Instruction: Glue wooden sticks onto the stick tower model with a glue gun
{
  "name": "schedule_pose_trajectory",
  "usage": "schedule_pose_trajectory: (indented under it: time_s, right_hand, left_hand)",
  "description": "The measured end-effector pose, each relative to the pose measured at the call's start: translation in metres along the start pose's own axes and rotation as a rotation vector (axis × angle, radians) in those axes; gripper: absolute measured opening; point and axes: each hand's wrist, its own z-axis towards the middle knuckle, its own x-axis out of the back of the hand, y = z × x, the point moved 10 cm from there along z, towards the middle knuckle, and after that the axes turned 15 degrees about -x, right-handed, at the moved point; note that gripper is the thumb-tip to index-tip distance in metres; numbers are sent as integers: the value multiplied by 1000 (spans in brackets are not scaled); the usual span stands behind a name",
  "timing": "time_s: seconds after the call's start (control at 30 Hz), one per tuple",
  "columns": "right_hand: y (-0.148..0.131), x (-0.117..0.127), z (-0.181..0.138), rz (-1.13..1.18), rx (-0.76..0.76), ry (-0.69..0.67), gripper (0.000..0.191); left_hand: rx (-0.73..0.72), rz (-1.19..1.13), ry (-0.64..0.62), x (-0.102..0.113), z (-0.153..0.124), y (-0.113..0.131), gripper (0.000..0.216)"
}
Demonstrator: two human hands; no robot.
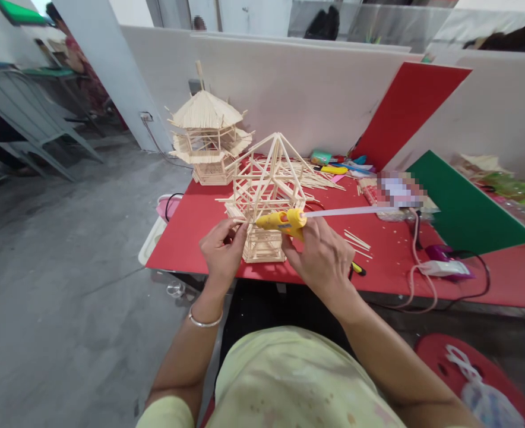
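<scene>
My right hand (322, 252) is closed round a yellow hot glue gun (284, 221), with a long pale glue stick (351, 211) coming out of its back. Its nozzle points left, close to the fingertips of my left hand (223, 245). Those fingers are pinched on a thin wooden stick (241, 221), mostly hidden by them. Just beyond both hands stands an open frame model (275, 169) of pale wooden sticks with a pointed, uncovered roof. Behind it to the left is a similar pagoda model (206, 139) with stick-covered roofs.
Loose sticks (316, 175) and a yellow cutter (332, 170) lie at the back of the red table (186, 238). A few sticks (357, 240) lie right of my hand. Further right are a power strip (445, 268) with cords and a green board (467, 208).
</scene>
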Motion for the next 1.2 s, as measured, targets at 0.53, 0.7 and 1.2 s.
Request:
schedule_pose_trajectory:
  time_s: [0.53,0.7,1.2]
  right_hand:
    - [9,1,1,17,-28,17,33]
    - [10,-2,0,34,-45,4,33]
    - [10,-10,1,56,-51,-109,36]
  left_hand:
    - [-127,63,-93,-7,3,7,12]
    - [-244,137,-174,-14,3,18,13]
    - [-235,232,-105,-5,4,23,16]
